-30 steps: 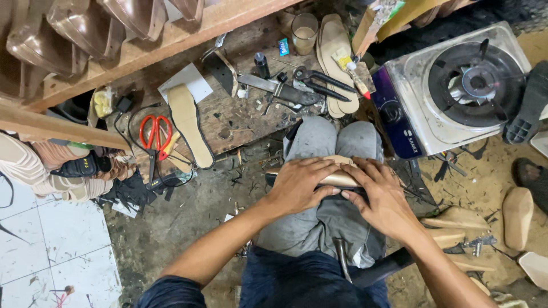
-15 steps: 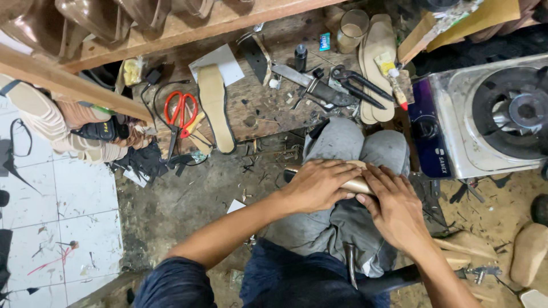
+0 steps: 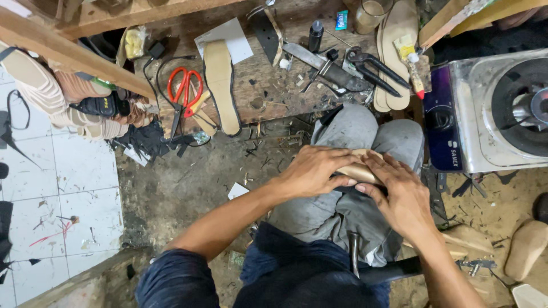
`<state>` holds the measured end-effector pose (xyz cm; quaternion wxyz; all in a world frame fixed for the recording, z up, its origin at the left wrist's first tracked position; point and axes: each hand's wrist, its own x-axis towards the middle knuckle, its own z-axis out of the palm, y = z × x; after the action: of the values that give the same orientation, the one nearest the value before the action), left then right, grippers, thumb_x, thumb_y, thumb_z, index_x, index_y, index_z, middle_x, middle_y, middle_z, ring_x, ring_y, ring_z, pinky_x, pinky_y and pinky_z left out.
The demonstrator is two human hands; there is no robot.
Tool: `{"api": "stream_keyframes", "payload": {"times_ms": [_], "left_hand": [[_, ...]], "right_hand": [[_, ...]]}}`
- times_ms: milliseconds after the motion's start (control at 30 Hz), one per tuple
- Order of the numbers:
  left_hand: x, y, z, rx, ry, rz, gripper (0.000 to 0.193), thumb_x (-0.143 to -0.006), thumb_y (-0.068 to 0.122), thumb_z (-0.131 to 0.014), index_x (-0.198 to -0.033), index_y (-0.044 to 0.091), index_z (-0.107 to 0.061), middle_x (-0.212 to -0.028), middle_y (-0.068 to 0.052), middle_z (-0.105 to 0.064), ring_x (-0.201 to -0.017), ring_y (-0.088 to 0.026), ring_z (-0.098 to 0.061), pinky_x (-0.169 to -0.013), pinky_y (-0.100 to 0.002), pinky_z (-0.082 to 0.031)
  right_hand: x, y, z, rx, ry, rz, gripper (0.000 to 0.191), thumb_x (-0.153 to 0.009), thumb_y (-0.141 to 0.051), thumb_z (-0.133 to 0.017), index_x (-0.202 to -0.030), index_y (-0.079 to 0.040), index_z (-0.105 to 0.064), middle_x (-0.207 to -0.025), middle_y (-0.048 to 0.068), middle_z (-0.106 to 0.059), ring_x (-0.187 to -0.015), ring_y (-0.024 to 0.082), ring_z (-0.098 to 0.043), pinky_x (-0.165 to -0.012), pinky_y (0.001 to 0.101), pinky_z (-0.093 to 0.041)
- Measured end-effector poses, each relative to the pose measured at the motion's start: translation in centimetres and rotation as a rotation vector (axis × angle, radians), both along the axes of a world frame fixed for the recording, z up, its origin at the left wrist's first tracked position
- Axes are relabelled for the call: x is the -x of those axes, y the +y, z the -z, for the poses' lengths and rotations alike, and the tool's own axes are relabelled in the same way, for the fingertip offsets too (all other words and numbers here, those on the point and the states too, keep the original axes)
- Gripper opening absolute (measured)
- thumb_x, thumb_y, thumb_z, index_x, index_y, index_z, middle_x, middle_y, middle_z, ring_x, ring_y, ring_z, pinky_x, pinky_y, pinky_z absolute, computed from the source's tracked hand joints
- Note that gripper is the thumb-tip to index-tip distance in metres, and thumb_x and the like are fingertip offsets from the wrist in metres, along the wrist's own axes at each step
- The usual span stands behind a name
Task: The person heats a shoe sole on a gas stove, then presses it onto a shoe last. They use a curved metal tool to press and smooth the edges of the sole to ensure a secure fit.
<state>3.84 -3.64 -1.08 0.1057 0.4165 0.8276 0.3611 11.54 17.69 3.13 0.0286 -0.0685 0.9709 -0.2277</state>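
Left hand & right hand: fingers clasp tan shoe piece on lap, grip unchanged. View shifted right; stove now cut off.

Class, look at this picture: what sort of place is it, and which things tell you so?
Most likely a small shoemaker's workshop. Insoles and red-handled scissors lie on a worn wooden bench, and both hands press a tan shoe piece on the person's lap.

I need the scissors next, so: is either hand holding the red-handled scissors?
No, the red-handled scissors lie on the wooden bench while both hands press a tan shoe piece on the lap.
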Motion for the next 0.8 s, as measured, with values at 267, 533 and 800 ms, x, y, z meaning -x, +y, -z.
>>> {"api": "stream_keyframes", "payload": {"times_ms": [267, 533, 800], "left_hand": [[-0.8, -1.2, 0.7, -0.153, 0.123, -0.193, 0.036, -0.099, 0.040, -0.069, -0.123, 0.012, -0.071, -0.124, -0.007, -0.072, -0.118, -0.029, -0.069, -0.101, -0.046, -0.052], [2.1, -7.1, 4.1, -0.241, -0.150, -0.611, 0.022, -0.100, 0.020, -0.067, -0.117, 0.009, -0.075, -0.094, -0.014, -0.077, -0.076, -0.024, -0.075, -0.070, -0.036, -0.058], [9.3, -4.0, 5.1, -0.323, -0.333, -0.558, 0.033, -0.099, 0.013, -0.063, -0.131, 0.007, -0.065, -0.078, -0.007, -0.078, -0.064, -0.012, -0.073, -0.062, -0.029, -0.059]], "right_hand": [[-1.1, -0.3, -0.3, 0.041, 0.021, -0.020, 0.062, -0.085, -0.039, -0.075, -0.138, -0.008, -0.064, -0.142, 0.013, -0.063, -0.137, 0.036, -0.053, -0.110, 0.0469, -0.043], [-3.2, 0.0, -0.7, 0.072, 0.061, -0.002, 0.061, -0.089, -0.035, -0.075, -0.142, -0.007, -0.063, -0.149, 0.011, -0.061, -0.141, 0.034, -0.053, -0.115, 0.0449, -0.043], [-4.1, 0.9, -0.4, 0.040, 0.116, 0.030, 0.061, -0.088, -0.037, -0.074, -0.141, -0.007, -0.063, -0.147, 0.012, -0.061, -0.140, 0.036, -0.053, -0.114, 0.0464, -0.042]]}}
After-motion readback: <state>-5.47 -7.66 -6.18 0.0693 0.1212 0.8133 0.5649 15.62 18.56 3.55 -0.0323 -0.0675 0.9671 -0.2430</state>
